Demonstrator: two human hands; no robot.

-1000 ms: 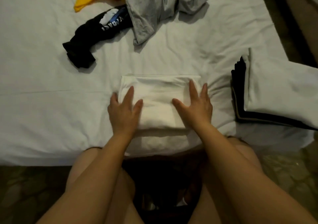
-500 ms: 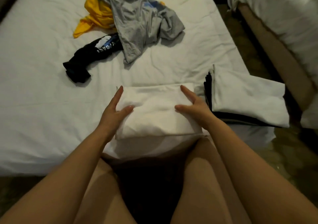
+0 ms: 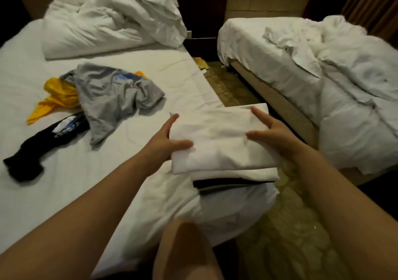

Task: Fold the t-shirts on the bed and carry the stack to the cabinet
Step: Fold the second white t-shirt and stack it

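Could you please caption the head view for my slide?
Left hand and right hand grip a folded white t-shirt over the stack; grey shirt, yellow shirt and black shirt lie unfolded.

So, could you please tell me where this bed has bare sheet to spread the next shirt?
The widest bare sheet lies nearest you, between the black shirt and the stack. A smaller patch sits between the grey shirt, the duvet and the bed's right edge. Crowded: the left middle, around the yellow shirt, and the stack's corner.
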